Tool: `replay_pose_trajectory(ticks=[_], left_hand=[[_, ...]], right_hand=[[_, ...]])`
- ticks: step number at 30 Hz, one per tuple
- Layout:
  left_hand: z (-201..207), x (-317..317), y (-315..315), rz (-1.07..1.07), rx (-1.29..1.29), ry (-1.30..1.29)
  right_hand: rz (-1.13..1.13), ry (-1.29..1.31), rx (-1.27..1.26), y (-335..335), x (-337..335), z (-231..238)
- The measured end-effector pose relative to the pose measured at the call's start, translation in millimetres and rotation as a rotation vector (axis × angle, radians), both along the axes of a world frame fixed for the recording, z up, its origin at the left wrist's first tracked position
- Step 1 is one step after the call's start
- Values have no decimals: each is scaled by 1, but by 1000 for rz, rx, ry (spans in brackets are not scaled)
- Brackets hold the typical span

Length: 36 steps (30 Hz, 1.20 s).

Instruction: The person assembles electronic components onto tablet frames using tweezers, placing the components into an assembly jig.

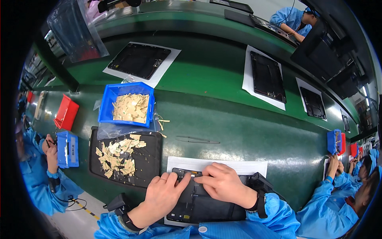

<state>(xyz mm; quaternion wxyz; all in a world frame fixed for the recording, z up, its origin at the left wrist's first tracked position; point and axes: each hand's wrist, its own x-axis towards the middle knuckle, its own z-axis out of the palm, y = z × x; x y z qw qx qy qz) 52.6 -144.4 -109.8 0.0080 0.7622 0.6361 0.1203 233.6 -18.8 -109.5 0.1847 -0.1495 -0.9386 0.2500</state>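
A black tablet-like housing (199,205) lies in front of me on a white sheet (254,165). My left hand (163,195) rests palm down over its upper left part, fingers spread and one digit stretched to the right. From the other side my right hand (225,185) reaches in, one digit stretched to the left, the other fingers bent and apart from it. Their tips nearly meet beside a small white piece (192,175) near the housing's far edge. Whether either hand grips it, I cannot tell. Tweezers (197,140) lie beyond the housing.
A black tray (151,169) of tan paper scraps (119,159) sits left, below a blue bin (104,109) of similar scraps. More housings (139,60) lie on white sheets along the green bench. Co-workers in blue sit left (34,159) and right (330,207). A red bin (67,113) stands left.
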Motion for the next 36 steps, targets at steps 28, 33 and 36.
replay_pose_trajectory(ticks=[28, 33, 36], left_hand=[[-4, 2, -7, -9, 4, -40], [4, 4, -8, 48, 150, -41], [7, 5, -7, -85, 285, 38]], right_hand=[[-214, -75, -111, 2, -28, 16], [-72, -231, -150, 20, -29, 9], [-74, -290, -203, 21, -33, 14]])
